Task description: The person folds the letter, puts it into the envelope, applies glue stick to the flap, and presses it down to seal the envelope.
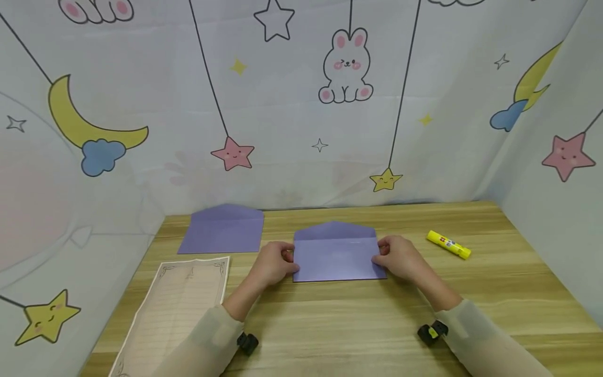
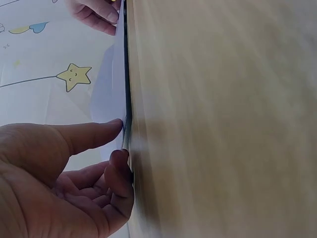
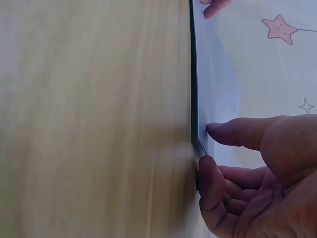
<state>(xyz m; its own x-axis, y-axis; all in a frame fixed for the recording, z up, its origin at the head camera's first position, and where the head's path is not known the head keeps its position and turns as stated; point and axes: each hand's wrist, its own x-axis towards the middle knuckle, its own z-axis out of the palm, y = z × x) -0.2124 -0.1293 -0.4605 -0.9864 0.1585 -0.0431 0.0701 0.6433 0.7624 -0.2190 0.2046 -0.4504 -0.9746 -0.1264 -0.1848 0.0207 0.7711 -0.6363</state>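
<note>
A purple envelope (image 1: 336, 259) lies at the middle of the table, its pointed flap (image 1: 334, 229) opened toward the back wall. At its left edge my left hand (image 1: 277, 263) pinches it between thumb and curled fingers. My right hand (image 1: 399, 256) does the same at the right edge. In the left wrist view the thumb (image 2: 96, 136) lies on the envelope's face and the fingers reach its edge. The right wrist view shows the right thumb (image 3: 237, 132) on top, with the index finger (image 3: 210, 183) at the side edge.
Another purple envelope (image 1: 223, 234), flap opened, lies at the back left. In front of it is a lined sheet of letter paper (image 1: 181, 303), partly under the left forearm. A yellow glue stick (image 1: 448, 244) lies at the right. A patterned cloth (image 1: 292, 115) hangs behind the wooden table (image 1: 348, 330).
</note>
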